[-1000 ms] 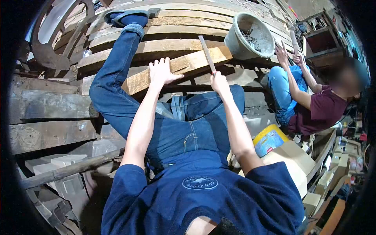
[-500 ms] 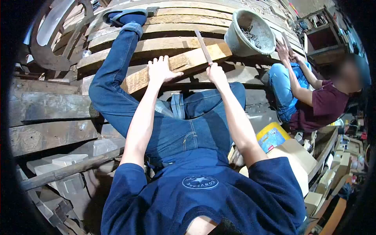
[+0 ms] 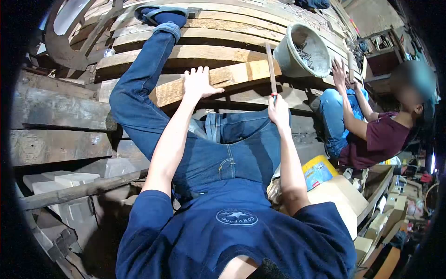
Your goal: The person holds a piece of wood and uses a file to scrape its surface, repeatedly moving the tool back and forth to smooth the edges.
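Left hand [image 3: 199, 84]: fingers spread on beam [image 3: 237, 74], upper middle
Right hand [image 3: 278, 111]: fingers wrapped around tool [image 3: 272, 69], centre-right
Bucket [image 3: 286, 60]: upper right

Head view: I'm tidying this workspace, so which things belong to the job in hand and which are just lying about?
In use:
- wooden beam, under the spread left hand
- narrow tool, gripped in the right hand

Seemingly lying about:
- bucket with small pieces inside
- yellow-and-blue container
- long pole
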Motion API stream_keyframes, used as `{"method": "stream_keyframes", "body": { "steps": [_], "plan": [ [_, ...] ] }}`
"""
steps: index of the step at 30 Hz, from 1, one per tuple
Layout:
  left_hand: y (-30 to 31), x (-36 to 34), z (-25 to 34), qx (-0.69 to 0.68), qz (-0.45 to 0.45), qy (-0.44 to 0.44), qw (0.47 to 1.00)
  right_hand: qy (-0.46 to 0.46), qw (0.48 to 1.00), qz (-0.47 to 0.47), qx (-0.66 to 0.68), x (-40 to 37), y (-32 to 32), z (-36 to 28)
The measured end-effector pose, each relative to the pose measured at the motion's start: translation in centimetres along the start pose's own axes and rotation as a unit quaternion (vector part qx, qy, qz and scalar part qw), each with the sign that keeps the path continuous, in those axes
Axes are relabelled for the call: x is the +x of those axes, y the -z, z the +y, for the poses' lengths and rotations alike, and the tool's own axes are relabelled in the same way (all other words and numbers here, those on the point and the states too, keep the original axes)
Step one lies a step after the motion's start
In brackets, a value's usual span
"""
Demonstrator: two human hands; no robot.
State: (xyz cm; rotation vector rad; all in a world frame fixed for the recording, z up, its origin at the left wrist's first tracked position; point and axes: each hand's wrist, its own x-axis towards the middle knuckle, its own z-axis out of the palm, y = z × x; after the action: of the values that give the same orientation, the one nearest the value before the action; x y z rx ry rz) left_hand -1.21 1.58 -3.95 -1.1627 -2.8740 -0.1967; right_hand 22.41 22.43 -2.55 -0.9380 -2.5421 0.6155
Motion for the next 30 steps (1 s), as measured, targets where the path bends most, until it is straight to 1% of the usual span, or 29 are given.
{"method": "stream_keyframes", "body": {
  "steps": [1,4,5,8,9,12,13,14,15,16,18,22,23,24,26,27,30],
  "plan": [
    [0.1,0.2,-0.2,-0.025,-0.028,-0.003,0.999,-0.004,1.000,-0.018,-0.013,-0.3,0.6,-0.6],
    [0.1,0.2,0.0,-0.015,-0.018,-0.002,1.000,-0.022,0.997,-0.068,-0.034,-2.8,1.3,-2.9],
    [0.2,0.3,0.1,-0.010,-0.032,0.002,0.999,0.004,0.997,-0.074,-0.021,-3.8,0.4,-2.6],
    [0.3,0.2,0.0,-0.011,-0.030,0.000,0.999,-0.017,0.991,-0.109,-0.080,-6.1,-2.5,-1.8],
    [0.1,-0.1,0.1,-0.005,-0.002,0.002,1.000,-0.019,0.990,-0.112,-0.081,-6.4,-3.0,-2.2],
    [0.0,0.1,0.0,-0.014,-0.015,0.005,1.000,0.006,0.993,-0.071,-0.098,-4.5,-5.8,-1.4],
    [0.2,0.3,0.0,-0.020,-0.023,0.005,1.000,0.036,0.995,-0.063,-0.075,-3.0,-6.8,-0.7],
    [0.2,0.3,0.0,-0.026,-0.024,0.003,0.999,0.006,0.994,-0.078,-0.075,-1.1,-7.7,-0.5],
    [0.1,0.3,0.0,-0.022,-0.021,0.001,1.000,0.065,0.996,-0.021,-0.061,0.4,-8.8,0.0],
    [0.2,0.4,0.1,-0.019,-0.018,0.001,1.000,0.029,0.995,-0.046,-0.084,2.0,-9.1,-0.4],
    [0.3,0.4,0.1,-0.023,-0.023,-0.001,0.999,0.035,0.996,-0.015,-0.086,3.4,-9.6,-1.0],
    [0.4,0.1,0.1,-0.019,-0.012,-0.008,1.000,0.029,0.996,-0.042,-0.078,0.2,-8.3,-0.4],
    [0.8,0.4,0.1,-0.026,-0.047,-0.003,0.999,0.023,0.995,-0.049,-0.086,-2.0,-7.4,0.0],
    [0.9,0.5,0.1,-0.025,-0.050,-0.004,0.998,0.018,0.994,-0.055,-0.095,-3.8,-6.4,0.2],
    [0.7,0.5,0.0,-0.026,-0.055,0.000,0.998,-0.046,0.987,-0.115,-0.103,-5.5,-4.7,0.3],
    [0.4,0.2,0.2,-0.009,-0.013,-0.001,1.000,-0.045,0.986,-0.116,-0.108,-5.4,-4.4,-0.1],
    [0.4,0.5,0.1,-0.009,-0.047,0.003,0.999,-0.003,0.994,-0.079,-0.070,-2.4,-7.1,1.0]
  ]
}}
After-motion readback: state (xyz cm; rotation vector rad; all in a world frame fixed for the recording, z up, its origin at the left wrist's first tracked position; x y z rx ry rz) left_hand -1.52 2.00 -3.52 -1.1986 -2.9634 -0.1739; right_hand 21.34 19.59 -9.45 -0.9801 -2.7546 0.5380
